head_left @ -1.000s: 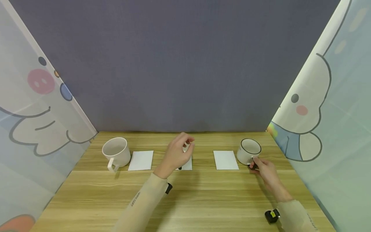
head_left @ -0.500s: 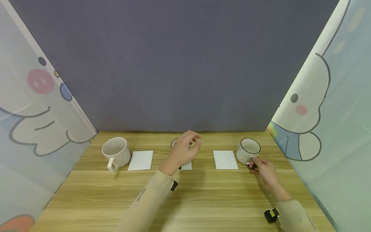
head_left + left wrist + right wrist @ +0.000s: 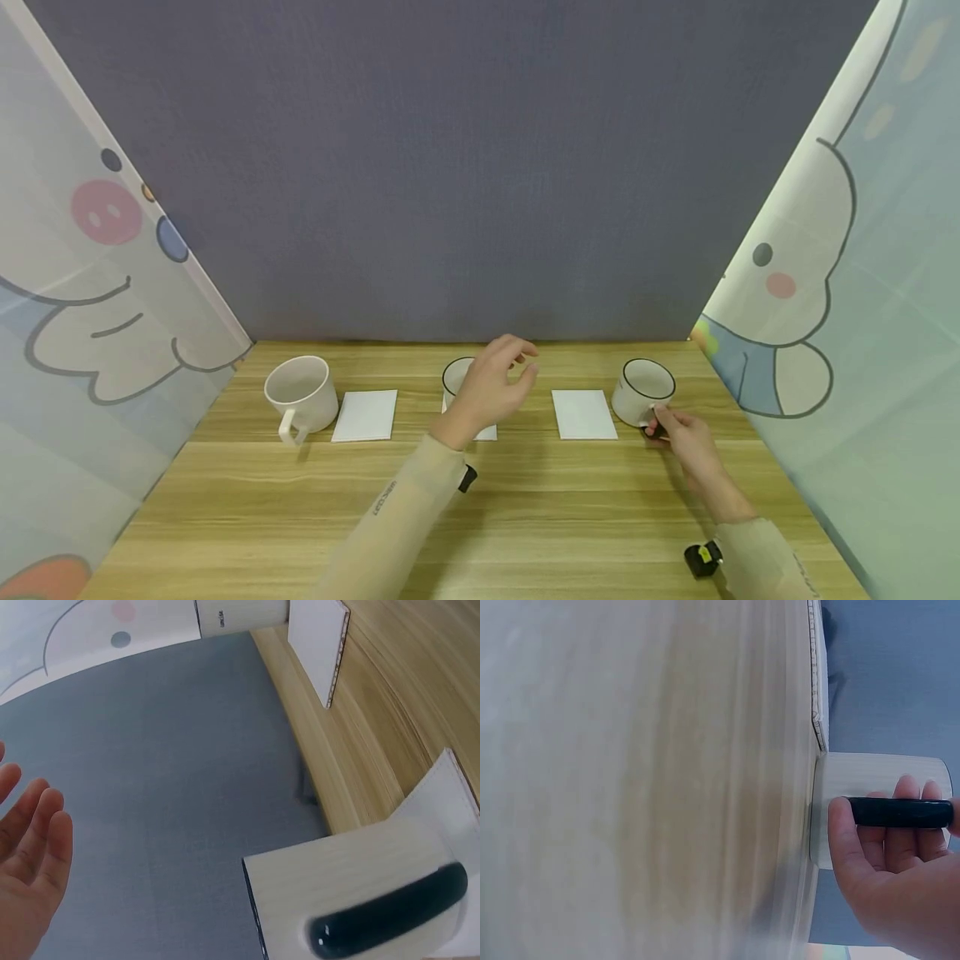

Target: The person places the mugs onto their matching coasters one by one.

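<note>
My right hand (image 3: 692, 450) grips the black handle (image 3: 900, 812) of a white mug (image 3: 647, 392) with a dark rim. That mug stands on the table just right of a white square coaster (image 3: 585, 414). My left hand (image 3: 491, 385) is raised with loosely bent fingers and holds nothing. It partly covers a second dark-rimmed white mug (image 3: 455, 377), which stands on the middle white coaster (image 3: 487, 433). In the left wrist view this mug's black handle (image 3: 390, 911) is free, apart from the fingers (image 3: 56, 855).
A larger all-white mug (image 3: 302, 392) stands at the left, its handle toward me. Beside it lies another white coaster (image 3: 365, 415). A grey panel (image 3: 480, 175) rises behind the wooden table (image 3: 555, 517), and cartoon-printed curtains (image 3: 862, 250) close off both sides.
My left hand has moved right and slightly away from me, uncovering more of the middle mug's rim. The right hand and its mug have stayed in place.
</note>
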`<move>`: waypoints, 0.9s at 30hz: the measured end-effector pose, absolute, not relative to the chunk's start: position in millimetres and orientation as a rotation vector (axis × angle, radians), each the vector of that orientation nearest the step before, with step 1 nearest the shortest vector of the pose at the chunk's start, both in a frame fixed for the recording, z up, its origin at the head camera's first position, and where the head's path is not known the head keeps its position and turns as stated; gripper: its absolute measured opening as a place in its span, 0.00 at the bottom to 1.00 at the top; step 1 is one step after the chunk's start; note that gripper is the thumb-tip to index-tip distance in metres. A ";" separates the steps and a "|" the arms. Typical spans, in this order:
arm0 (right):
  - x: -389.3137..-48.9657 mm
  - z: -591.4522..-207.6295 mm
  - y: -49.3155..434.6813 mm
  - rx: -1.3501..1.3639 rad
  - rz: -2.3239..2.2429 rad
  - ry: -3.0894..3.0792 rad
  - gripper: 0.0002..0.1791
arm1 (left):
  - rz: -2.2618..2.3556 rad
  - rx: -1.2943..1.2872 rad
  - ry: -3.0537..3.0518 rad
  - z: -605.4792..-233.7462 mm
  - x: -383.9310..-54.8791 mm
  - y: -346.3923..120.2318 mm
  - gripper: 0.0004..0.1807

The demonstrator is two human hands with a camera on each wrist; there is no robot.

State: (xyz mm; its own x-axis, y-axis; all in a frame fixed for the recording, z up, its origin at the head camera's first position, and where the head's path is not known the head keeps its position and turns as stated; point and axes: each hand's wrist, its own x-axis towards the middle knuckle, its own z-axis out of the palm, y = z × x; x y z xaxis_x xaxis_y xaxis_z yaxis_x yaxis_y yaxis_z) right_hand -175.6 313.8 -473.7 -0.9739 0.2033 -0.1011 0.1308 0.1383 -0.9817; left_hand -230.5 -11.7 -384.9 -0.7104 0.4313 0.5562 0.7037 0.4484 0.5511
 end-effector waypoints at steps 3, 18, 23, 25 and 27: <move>-176.0 -474.1 314.9 -0.343 1.995 -2.333 0.24 | -1.135 -0.971 -2.382 -384.7 -231.6 -7.3 0.11; -174.8 -474.0 315.0 -0.344 2.012 -2.316 0.24 | -0.996 -1.014 -2.502 -388.9 -235.9 9.3 0.10; -175.2 -474.8 315.3 -0.330 2.006 -2.314 0.24 | -0.969 -0.997 -2.540 -392.9 -238.9 13.6 0.10; -175.3 -475.1 315.3 -0.327 2.008 -2.314 0.24 | -0.954 -0.989 -2.566 -394.8 -239.6 15.2 0.10; -175.2 -475.2 315.5 -0.328 2.012 -2.314 0.24 | -0.938 -0.988 -2.591 -397.0 -240.6 17.4 0.10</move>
